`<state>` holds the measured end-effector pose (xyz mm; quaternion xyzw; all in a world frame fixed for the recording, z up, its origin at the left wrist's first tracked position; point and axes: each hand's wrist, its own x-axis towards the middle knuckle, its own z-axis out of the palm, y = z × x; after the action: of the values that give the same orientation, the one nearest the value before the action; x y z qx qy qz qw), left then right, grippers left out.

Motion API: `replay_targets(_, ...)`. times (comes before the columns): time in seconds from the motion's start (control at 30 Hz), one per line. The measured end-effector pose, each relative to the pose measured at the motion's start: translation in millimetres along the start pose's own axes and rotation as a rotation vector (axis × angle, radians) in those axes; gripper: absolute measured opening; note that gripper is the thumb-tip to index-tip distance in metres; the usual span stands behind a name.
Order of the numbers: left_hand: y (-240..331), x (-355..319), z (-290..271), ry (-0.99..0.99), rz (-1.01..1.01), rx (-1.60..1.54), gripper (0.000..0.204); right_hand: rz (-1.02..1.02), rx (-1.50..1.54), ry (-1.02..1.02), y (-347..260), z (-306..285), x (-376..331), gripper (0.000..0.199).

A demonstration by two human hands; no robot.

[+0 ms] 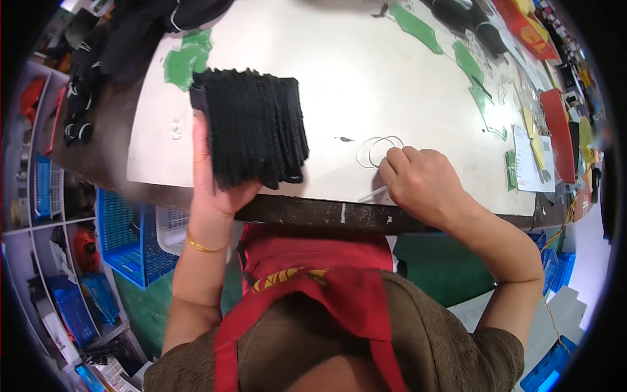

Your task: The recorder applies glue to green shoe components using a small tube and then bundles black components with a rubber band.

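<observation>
My left hand [228, 197] grips a thick stack of black fabric pieces [255, 130] from below, its thumb along the left side. The stack stands on edge over the near left part of the table, its many layers pressed together. At the near edge, right of the middle, my right hand [421, 181] is closed, fingertips down at the tabletop. Thin pale loops [370, 155], like rubber bands, stick out from under its fingers. A slim white strip [372, 195] also shows beside that hand; whether the fingers hold it is hidden.
Green pattern-like pieces [186, 60] lie on the white tabletop [339, 85] at the far left, more [418, 29] at the far right. Black bundles [130, 39] pile up at the back left. A blue crate [124, 251] stands below the table edge. Printed paper [532, 157] lies right.
</observation>
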<state>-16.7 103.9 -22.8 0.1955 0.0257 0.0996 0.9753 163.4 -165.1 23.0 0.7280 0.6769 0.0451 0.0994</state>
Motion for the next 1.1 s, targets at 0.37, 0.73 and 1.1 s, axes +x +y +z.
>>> replay_targets(0.37,-30,6,6,0.247,-0.067,-0.114,0.083,0.421,1.616,-0.386,29,-42,54,0.015)
replay_targets(0.73,-43,-32,28,0.251,-0.324,0.201,0.111,0.423,1.516,0.071,11,-5,8,0.038)
replay_targets(1.1,-1,77,91,0.008,-0.263,1.123,0.098,-0.212,0.436,0.26,-50,-91,7,0.016)
